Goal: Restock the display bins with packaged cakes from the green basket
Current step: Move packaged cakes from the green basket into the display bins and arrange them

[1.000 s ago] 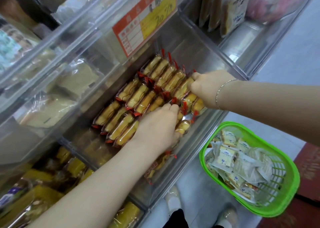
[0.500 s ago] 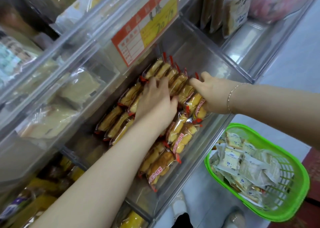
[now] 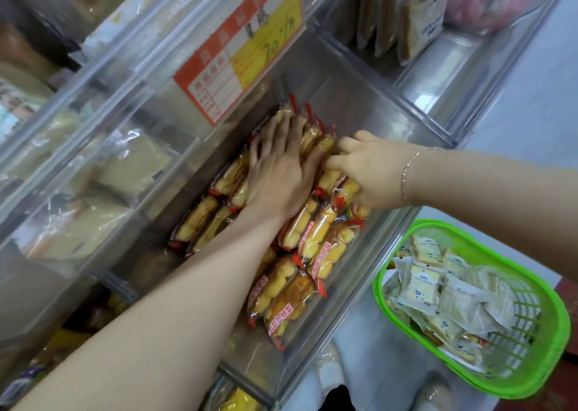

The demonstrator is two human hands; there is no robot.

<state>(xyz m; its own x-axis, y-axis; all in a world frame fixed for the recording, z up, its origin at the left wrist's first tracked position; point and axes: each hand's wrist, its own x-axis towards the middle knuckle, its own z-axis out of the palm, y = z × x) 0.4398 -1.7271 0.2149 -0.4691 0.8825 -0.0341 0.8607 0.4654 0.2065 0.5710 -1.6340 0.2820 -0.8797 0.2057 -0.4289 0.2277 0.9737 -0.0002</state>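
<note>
Both arms reached into the clear display bin (image 3: 369, 119), mid shelf. Left hand (image 3: 278, 173) lay flat w/ fingers straight & spread, pressing down on the rows of packaged cakes (image 3: 316, 241) – yellow sponge in clear wrap w/ red ends. Right hand (image 3: 372, 173) sat just beside it at the rows' right end, fingers curled round a couple of the packs, clamped on them; a thin bracelet (image 3: 406, 173) showed on that wrist. More packs lay looser toward the bin's near end, some tilted, red print facing up.

An orange & yellow price tag (image 3: 240, 50) hung on the bin above, handwriting too blurred to read. Neighbouring bins held pale wrapped bread or cake, upper right one w/ upright packs (image 3: 419, 16).

Green basket (image 3: 544, 313) stood on the floor, lower right, well apart from both hands, holding a heap of small white-wrapped cake packs (image 3: 431, 285). Person's light shoes (image 3: 328, 376) visible below the bin edge.
</note>
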